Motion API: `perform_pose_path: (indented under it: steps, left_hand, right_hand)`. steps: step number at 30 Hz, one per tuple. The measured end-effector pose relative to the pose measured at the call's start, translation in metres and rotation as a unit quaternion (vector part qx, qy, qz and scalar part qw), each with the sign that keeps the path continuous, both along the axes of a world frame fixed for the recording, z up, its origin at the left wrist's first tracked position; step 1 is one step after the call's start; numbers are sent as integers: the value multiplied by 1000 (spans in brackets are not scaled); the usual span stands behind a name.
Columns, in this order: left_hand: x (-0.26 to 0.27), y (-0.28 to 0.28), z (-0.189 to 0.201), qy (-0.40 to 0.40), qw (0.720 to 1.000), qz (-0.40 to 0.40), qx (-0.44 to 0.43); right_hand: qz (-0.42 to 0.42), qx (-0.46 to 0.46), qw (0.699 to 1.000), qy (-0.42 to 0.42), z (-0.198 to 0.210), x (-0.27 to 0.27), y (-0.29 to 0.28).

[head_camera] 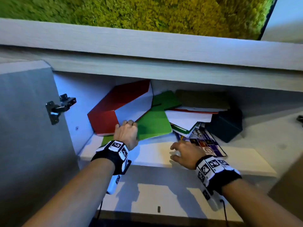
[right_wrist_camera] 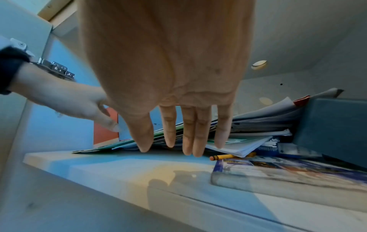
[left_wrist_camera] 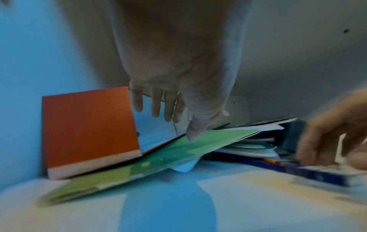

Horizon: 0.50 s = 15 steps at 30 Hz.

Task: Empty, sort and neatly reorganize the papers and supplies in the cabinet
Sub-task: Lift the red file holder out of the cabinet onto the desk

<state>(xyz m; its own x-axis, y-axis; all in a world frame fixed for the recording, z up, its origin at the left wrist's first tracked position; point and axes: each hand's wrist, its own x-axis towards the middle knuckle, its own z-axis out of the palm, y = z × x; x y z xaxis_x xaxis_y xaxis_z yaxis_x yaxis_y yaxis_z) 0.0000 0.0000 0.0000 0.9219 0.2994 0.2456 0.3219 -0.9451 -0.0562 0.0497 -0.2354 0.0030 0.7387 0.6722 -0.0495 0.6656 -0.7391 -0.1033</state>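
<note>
Inside the open cabinet, a red folder (head_camera: 114,102) (left_wrist_camera: 87,125) stands half open against the left wall. It leans on a green folder (head_camera: 154,125) (left_wrist_camera: 178,150) lying flat. My left hand (head_camera: 126,133) (left_wrist_camera: 179,125) reaches between them with straight fingers, the thumb touching the green cover. To the right lies a messy stack of papers (head_camera: 188,118) (right_wrist_camera: 258,119). My right hand (head_camera: 176,153) (right_wrist_camera: 170,144) hovers open just above the shelf, in front of that stack, holding nothing. A yellow pencil (right_wrist_camera: 228,156) lies by a purple magazine (head_camera: 206,143) (right_wrist_camera: 288,169).
A dark box (head_camera: 226,126) (right_wrist_camera: 333,125) sits at the right behind the papers. The cabinet door (head_camera: 24,112) stands open at the left on its metal hinge (head_camera: 59,107). The shelf's front strip (head_camera: 155,154) is bare, with a lower shelf beneath it.
</note>
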Motion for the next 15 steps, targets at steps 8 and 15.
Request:
perform_pose_path:
  steps: [8, 15]
  left_hand:
    - [6, 59, 3, 120, 953, 21, 278]
    - [-4, 53, 3, 75, 957, 17, 281]
  right_hand:
    - [-6, 35, 999, -18, -16, 6, 4]
    - [-8, 47, 998, -34, -9, 12, -7]
